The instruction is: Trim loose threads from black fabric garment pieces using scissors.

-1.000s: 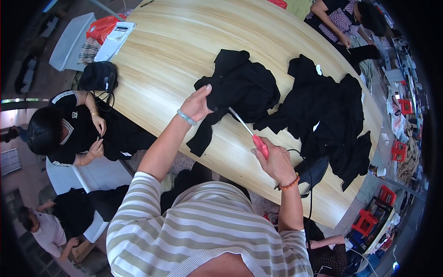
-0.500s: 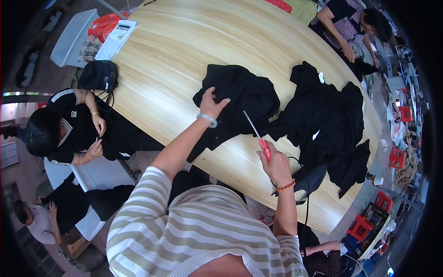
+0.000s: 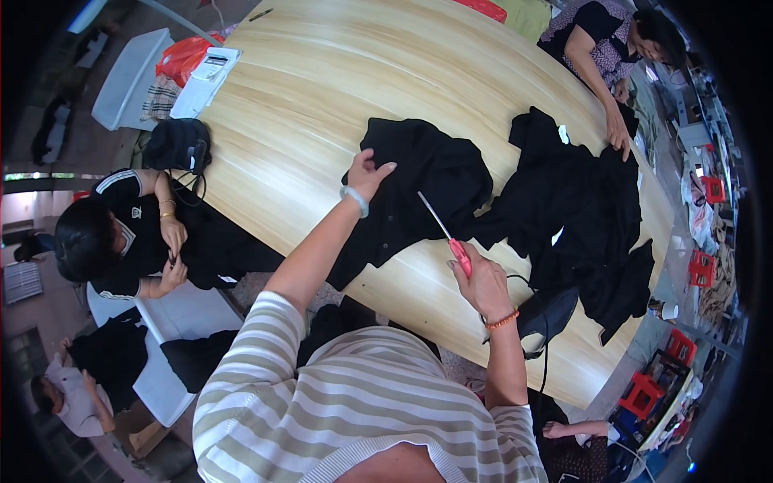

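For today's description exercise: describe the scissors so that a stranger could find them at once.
Start at the big pale wooden table and find the black garment under the person's left hand. Beside it, the right hand holds scissors: pink handles, thin silvery blades, the only bright tool among black clothes.

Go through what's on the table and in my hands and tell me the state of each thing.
Left hand: open, pressed flat on the black garment.
Black garment: crumpled, one end hanging over the table edge.
Right hand: closed around the scissors' pink handle.
Scissors: blades together, pointing at the garment.
Black clothes pile: heaped, unfolded.
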Action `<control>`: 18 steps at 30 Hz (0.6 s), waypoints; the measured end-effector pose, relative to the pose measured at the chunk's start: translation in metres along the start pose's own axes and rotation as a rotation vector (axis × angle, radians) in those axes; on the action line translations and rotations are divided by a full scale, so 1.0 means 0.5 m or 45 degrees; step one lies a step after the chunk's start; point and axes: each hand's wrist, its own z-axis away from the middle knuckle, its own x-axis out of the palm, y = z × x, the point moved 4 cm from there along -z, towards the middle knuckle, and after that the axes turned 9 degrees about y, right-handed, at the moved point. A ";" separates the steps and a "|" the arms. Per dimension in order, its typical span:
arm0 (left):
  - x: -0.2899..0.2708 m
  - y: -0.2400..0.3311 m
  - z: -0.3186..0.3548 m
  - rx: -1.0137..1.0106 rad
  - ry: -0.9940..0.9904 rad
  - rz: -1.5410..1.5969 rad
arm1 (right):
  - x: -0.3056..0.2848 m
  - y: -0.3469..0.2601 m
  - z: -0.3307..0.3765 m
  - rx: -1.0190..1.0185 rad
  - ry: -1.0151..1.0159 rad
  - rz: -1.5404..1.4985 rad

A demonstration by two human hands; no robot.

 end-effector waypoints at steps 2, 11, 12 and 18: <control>0.036 0.021 0.016 0.389 0.002 -0.118 | 0.004 0.007 0.003 0.023 -0.023 0.010; 0.005 0.072 -0.096 0.638 0.007 0.020 | 0.014 0.009 0.023 -0.021 0.023 -0.028; 0.032 0.081 -0.059 -0.067 -0.157 0.516 | 0.015 0.044 0.030 0.070 0.052 -0.036; -0.151 0.018 0.006 -0.566 0.044 1.118 | 0.026 0.036 0.018 0.041 -0.010 -0.088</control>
